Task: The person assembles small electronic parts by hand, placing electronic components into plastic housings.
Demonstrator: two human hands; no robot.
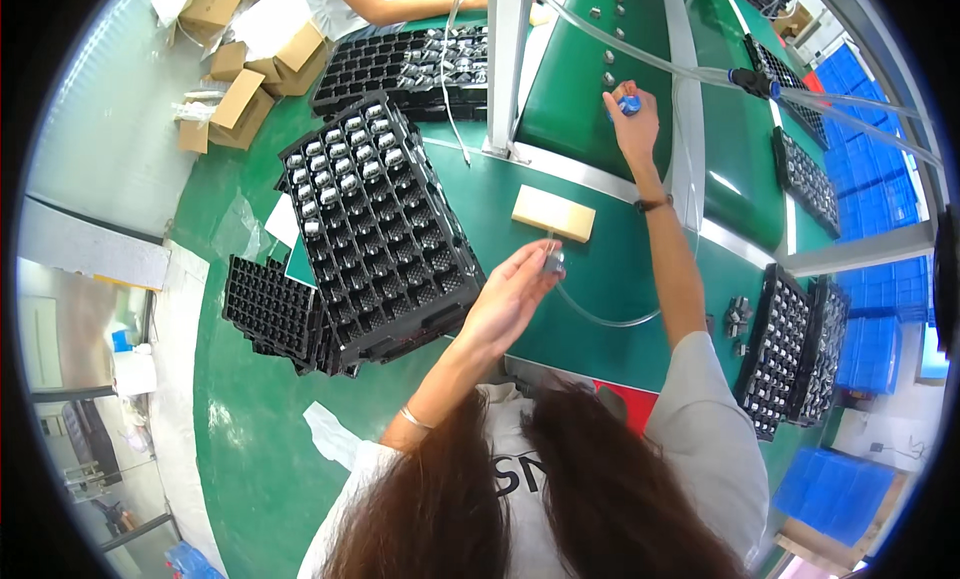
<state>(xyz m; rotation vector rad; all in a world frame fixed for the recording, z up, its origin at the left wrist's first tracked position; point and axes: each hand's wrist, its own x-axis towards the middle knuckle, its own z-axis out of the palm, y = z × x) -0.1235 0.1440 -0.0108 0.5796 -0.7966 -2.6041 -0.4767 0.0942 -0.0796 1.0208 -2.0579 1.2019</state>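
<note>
My left hand (508, 297) pinches a small silver metal part (554, 263) between thumb and fingers, just in front of a pale yellow block (553, 214) on the green bench. Stretched forward over the green conveyor belt (570, 109), my right hand (634, 137) has its fingers curled around a small blue object (628, 105); its kind is not clear. Close beyond those fingers, several small metal parts (608, 57) lie in a line along the belt. Left of my left hand, a tilted black pocketed tray (400, 269) carries silver parts in its far pockets; the nearer pockets look unfilled.
Clear tubing (610, 324) loops across the bench; another hose (640, 54) crosses above the belt. A white post (505, 69) rises at the bench's far edge. More trays (775, 349) stand at right. At far left are cardboard boxes (240, 109) and a co-worker's arm (400, 7).
</note>
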